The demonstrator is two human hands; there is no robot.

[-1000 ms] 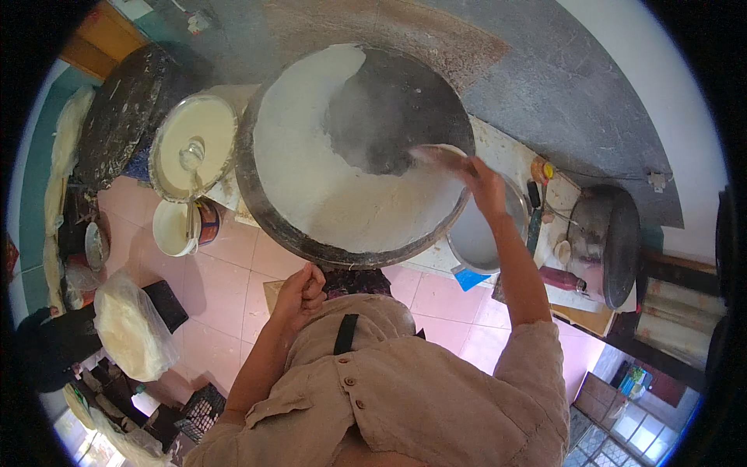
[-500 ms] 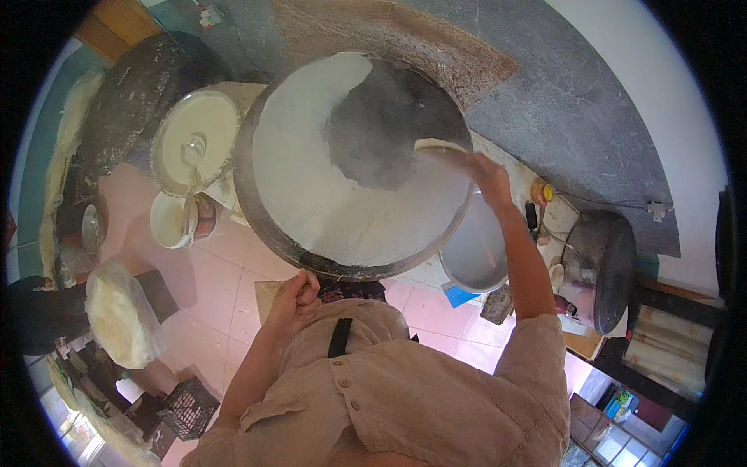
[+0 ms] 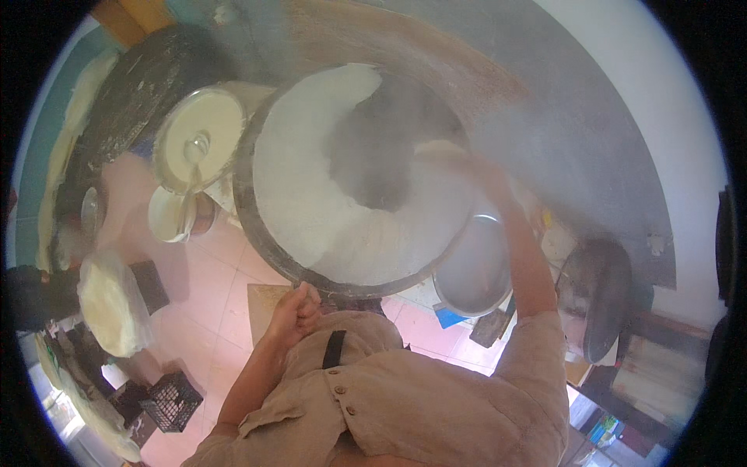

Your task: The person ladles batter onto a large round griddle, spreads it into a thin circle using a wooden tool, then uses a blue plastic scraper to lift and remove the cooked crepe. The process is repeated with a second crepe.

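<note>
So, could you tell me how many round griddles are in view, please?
2: the large batter-coated griddle under the right hand, and a dark griddle at upper left.

A big round griddle [image 3: 311, 257] stands in front of the person, with a layer of batter [image 3: 303, 187] on it. The right hand [image 3: 486, 175] is above its right side. The left hand [image 3: 294, 315] is near its front rim. A bowl [image 3: 198, 140] stands left of the griddle, and a pot [image 3: 475, 268] stands right of it. A crate [image 3: 171, 401] is on the floor at the left.
</note>
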